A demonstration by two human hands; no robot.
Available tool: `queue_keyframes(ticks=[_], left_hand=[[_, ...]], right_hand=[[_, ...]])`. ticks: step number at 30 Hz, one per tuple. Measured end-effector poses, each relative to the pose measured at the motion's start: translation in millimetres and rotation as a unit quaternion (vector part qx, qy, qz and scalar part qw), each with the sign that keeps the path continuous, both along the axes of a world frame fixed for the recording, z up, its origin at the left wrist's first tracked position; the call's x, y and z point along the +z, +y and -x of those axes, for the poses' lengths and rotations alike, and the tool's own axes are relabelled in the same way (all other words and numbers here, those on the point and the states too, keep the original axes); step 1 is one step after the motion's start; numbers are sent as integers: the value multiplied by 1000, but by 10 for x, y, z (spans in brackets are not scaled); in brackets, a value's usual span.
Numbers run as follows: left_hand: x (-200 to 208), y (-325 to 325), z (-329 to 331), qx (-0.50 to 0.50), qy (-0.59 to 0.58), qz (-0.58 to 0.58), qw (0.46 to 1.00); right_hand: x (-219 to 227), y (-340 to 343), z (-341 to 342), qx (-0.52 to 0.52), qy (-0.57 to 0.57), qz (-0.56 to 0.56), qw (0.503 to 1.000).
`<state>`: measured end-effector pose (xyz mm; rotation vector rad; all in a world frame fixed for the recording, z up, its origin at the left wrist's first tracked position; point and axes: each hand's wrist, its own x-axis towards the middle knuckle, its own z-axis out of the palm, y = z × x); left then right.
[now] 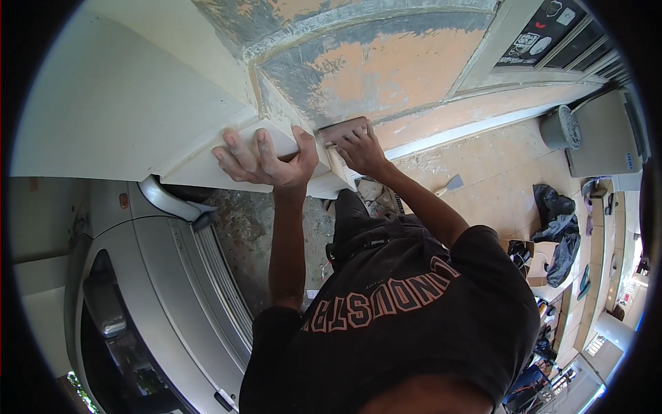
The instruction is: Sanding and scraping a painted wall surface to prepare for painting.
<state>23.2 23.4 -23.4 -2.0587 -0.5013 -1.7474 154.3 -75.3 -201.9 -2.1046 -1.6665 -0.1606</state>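
Note:
My right hand (363,150) is closed on a brown, block-like sanding block (343,130). The block lies flat against the patchy wall (386,72), close to the inner corner. Grey filler and peach paint cover that wall in rough patches. To the left, my left hand (272,160) rests with spread, slightly bent fingers on the white ledge (200,160) of a pillar, thumb apart near its corner. It holds no tool. Pale dust marks the fingers of this hand.
A silver car (155,255) stands close on my left. A scraper (452,183) lies on the tiled floor (483,200) to the right. Beyond it are a grey bucket (562,129), black plastic bags (555,221) and a cardboard box (541,259). Rubble lies by my feet.

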Motion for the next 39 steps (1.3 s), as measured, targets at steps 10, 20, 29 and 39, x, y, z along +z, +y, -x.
queue_keyframes(ticks=[10, 20, 29, 39], left_hand=[[3, -73, 39, 5, 12, 18, 1000], [27, -86, 65, 26, 4, 5, 1000], [5, -49, 85, 21, 9, 12, 1000], [16, -83, 57, 18, 13, 7, 1000]], right_hand=[[1662, 87, -181, -23, -50, -192, 980], [1862, -200, -1087, -246, -35, -494, 833], [1748, 26, -142, -19, -3, -221, 975], [1972, -370, -1230, -286, 114, -499, 810]])
